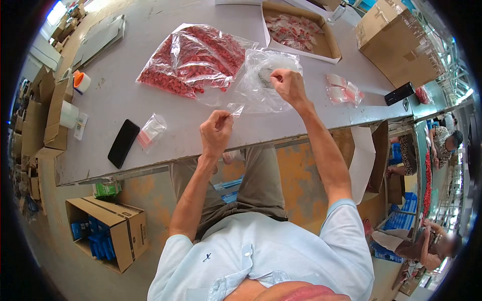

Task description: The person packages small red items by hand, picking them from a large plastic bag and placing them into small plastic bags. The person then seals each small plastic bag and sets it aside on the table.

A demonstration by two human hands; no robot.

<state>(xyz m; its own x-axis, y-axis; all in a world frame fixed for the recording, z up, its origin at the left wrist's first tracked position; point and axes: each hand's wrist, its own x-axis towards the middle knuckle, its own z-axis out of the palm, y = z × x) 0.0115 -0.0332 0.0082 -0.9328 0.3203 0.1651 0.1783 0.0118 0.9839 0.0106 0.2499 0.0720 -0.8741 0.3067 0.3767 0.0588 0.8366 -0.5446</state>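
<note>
Worktop (120, 100): flat, grey, matte, with scuffed edges.

Left hand (216, 133): at about 6 o'clock of the worktop's near edge, fingers curled, thumb and forefinger pressed together on a small clear plastic bag (235, 110). The bag is thin, glossy film, flat and narrow; its long axis runs from the pinch up toward 1 o'clock. Contents cannot be made out.

Right hand (287, 85): at 1 o'clock from the left hand, fingers bunched and pinching inside a larger clear bag (266, 83) of crinkled film that lies on the worktop. Something grey shows under the fingers; what it is cannot be told.

Containers and contents:
- Large clear sack (193, 60), at 11 o'clock from the right hand, loosely rumpled, holding a heap of small red parts.
- Shallow cardboard tray (329, 47), at 12 o'clock from the right hand, holding small clear packets with red contents.
- Filled packets (344, 89), at 3 o'clock from the right hand, lying loose on the worktop.
- One small packet (150, 130) with pinkish contents, at 9 o'clock from the left hand, beside a black phone (123, 143), which is a flat rectangle, long axis toward 1 o'clock.
- Tape rolls (75, 95) at the worktop's left end.
- Open carton (108, 238) on the floor below, holding blue items.
- Closed cardboard box (396, 40) at the far right corner.
</note>
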